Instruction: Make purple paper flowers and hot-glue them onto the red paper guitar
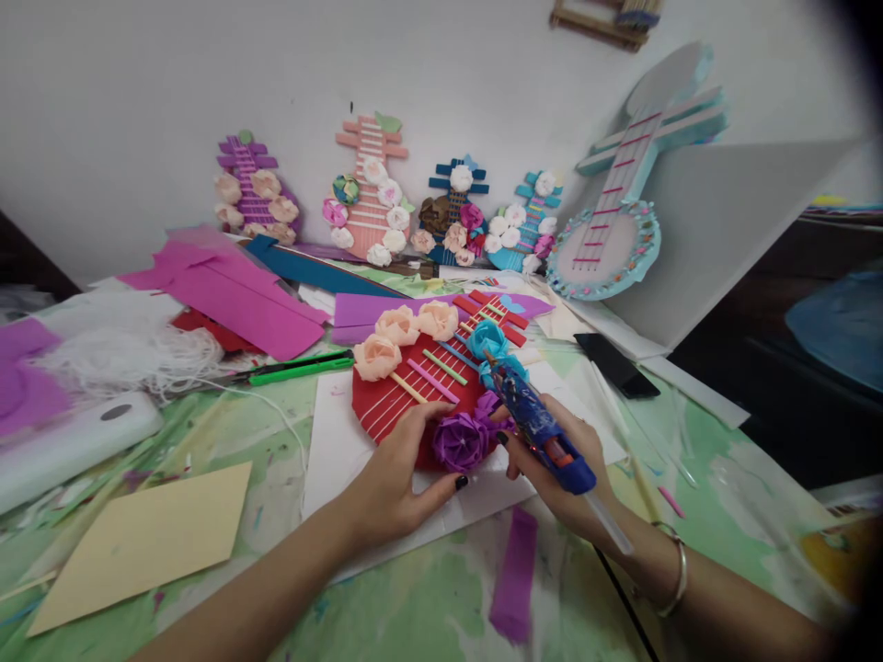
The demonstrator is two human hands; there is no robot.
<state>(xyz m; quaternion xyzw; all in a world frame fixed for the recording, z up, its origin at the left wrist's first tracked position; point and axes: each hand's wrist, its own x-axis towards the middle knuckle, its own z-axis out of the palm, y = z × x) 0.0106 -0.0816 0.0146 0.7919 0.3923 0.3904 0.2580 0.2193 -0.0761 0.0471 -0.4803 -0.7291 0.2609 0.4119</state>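
Observation:
A red toy lute [386, 405] with white strings and coloured sticks lies at the centre on white paper [331, 460]. Peach paper flowers [396, 326] line its left side; blue paper flowers [488, 340] and a purple paper flower [461, 443] sit along its right. My left hand [396, 483] holds its lower edge, fingers on the red face and thumb beside the purple flower. In my right hand [566, 469] is a blue hot glue gun [534, 418], its nozzle up against the blue flowers and a clear glue stick [608, 524] jutting from the back.
Several finished paper lutes [372, 193] lean on the wall. A green cutter [300, 368], white string [131, 354] and magenta sheets [221, 290] lie left. A phone [616, 365] is right; a purple strip [514, 575] and beige card [148, 547] are in front.

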